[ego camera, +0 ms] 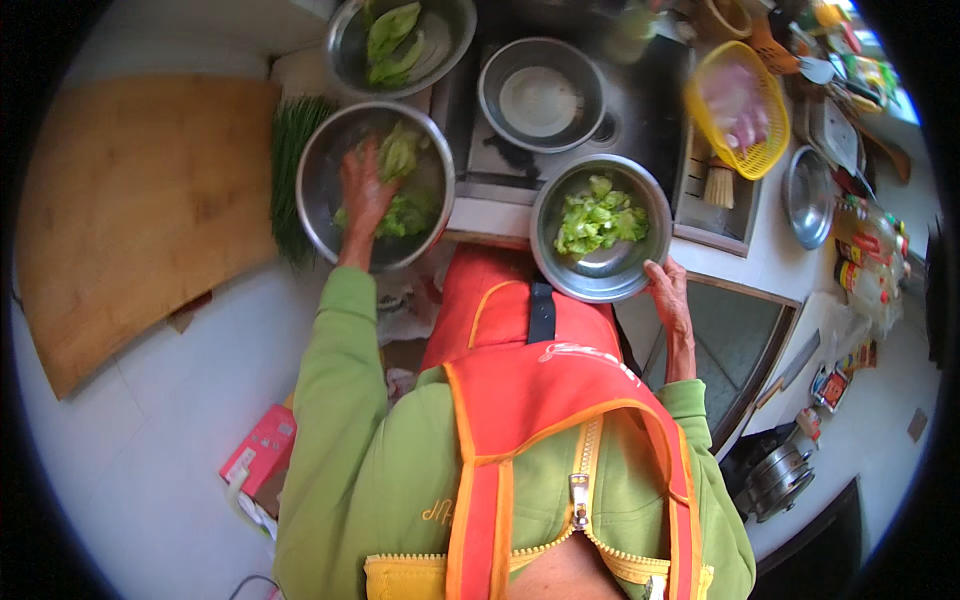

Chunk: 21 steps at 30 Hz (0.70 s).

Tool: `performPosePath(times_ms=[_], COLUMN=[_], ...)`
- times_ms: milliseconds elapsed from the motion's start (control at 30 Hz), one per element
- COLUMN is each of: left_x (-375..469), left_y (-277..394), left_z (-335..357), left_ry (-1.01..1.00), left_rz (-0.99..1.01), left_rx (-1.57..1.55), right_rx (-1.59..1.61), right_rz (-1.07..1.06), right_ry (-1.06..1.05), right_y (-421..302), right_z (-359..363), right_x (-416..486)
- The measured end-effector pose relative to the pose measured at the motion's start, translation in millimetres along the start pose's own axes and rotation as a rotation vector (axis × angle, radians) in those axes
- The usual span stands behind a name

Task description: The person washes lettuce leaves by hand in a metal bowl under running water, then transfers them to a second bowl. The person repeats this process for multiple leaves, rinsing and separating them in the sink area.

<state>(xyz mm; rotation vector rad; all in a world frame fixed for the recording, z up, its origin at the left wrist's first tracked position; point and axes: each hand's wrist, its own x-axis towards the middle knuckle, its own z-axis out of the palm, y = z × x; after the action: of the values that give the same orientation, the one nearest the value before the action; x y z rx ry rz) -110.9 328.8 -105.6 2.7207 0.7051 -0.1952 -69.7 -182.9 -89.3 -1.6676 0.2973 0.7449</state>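
My left hand (pixel 367 184) reaches into a steel bowl (pixel 310 217) at the left, its fingers on wet leafy greens (pixel 400 152); whether they close on a leaf is unclear. More greens lie beneath and beside it. With my right hand (pixel 666 281) I grip the lower right rim of a second steel bowl (pixel 660 191), thumb on the edge. Torn green lettuce leaves (pixel 596 217) lie in that bowl, which overhangs the counter's front edge. Between and behind these two, a third steel basin (pixel 491 120) stands at the sink.
Another steel bowl (pixel 337 64) with larger leaves stands at the back left. Long green chives (pixel 292 180) lie beside a wooden board (pixel 150 210). At the right are a yellow plastic basket (pixel 776 135) with pale pink pieces, a brush (pixel 720 187), a small metal bowl (pixel 806 199) and bottles (pixel 870 262).
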Motion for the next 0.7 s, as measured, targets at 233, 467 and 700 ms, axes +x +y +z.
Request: performPosePath(times_ms=[233, 467, 700], left_x=[-15, -28, -14], left_y=[-8, 0, 2], left_z=[-51, -33, -42], left_ry=[-0.002, -0.081, -0.102], left_rz=[0.098, 0.14, 0.093], left_rx=[-0.541, 0.015, 0.038], right_rx=[0.05, 0.062, 0.087], right_rz=[0.0, -0.047, -0.035], right_ry=[-0.02, -0.024, -0.036], right_y=[9, -7, 4], right_z=[-6, -6, -3], right_x=[7, -4, 6])
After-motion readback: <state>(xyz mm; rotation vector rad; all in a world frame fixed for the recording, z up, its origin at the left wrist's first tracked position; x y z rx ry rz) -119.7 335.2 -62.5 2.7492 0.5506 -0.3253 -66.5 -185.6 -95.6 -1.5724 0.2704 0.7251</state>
